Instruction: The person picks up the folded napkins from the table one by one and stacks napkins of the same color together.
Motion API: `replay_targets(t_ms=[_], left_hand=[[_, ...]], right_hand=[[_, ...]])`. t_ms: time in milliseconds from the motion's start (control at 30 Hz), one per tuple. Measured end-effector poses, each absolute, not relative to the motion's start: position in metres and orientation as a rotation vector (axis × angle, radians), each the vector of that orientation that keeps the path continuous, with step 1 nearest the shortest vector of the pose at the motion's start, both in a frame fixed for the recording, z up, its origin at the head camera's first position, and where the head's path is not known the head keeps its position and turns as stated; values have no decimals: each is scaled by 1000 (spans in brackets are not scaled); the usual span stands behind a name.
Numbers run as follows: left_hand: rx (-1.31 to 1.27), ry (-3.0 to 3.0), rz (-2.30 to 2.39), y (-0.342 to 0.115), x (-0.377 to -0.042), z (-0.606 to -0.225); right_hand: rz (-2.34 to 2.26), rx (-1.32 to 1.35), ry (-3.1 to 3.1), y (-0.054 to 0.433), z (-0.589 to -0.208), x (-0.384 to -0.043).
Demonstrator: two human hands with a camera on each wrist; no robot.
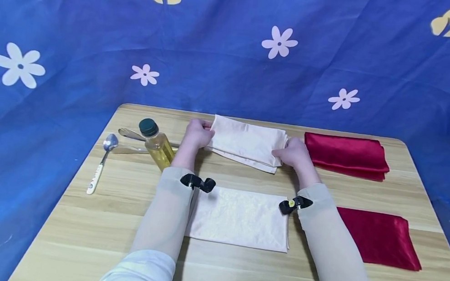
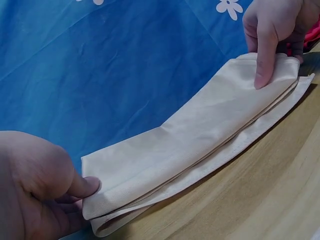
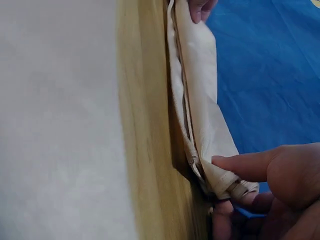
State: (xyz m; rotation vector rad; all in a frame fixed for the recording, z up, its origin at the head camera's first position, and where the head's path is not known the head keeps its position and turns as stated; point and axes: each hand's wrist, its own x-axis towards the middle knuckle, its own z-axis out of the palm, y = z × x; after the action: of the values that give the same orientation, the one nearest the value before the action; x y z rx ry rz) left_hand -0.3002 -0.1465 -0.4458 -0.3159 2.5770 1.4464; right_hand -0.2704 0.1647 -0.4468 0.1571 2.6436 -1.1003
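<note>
A folded cream satin cloth [image 1: 245,140] is stretched between both hands near the table's far edge. My left hand [image 1: 198,134] pinches its left end, thumb on top and fingers beneath, as the left wrist view shows. At the opposite end my right hand [image 1: 294,153] grips the folded layers, with the thumb [image 3: 240,164] over the top and fingertips curled under. Several layers show along the cloth's near side. Nearer the body, between the forearms, a second folded cream cloth [image 1: 241,220] lies flat on the table.
Two folded dark red satin cloths, one far [image 1: 345,154] and one near [image 1: 383,239], lie at the right. Left of the left hand are a bottle [image 1: 160,147] of yellow liquid with a green cap, a spoon [image 1: 101,164] and other metal cutlery [image 1: 130,134]. A blue flowered curtain [image 1: 216,66] hangs behind.
</note>
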Motion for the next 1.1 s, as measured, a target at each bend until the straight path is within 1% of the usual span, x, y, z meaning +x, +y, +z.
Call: replay_targets(t_ms=[200,533,767,1100], left_hand=[[-317,2581,1420,-146,-301,-445],[-394,2544,1476,-142,-302,-445],[-421,2558,1452,-144,-303,-447],[-388,2572,1554,-146,-304,-446]], right_hand=[[-1548,137,2439,173,-453,-274],[-1853,389,2149,182,-464,-279],[-1914,413,2114,184,-467,-281],[-1957,443,2155,184,-468,-286]])
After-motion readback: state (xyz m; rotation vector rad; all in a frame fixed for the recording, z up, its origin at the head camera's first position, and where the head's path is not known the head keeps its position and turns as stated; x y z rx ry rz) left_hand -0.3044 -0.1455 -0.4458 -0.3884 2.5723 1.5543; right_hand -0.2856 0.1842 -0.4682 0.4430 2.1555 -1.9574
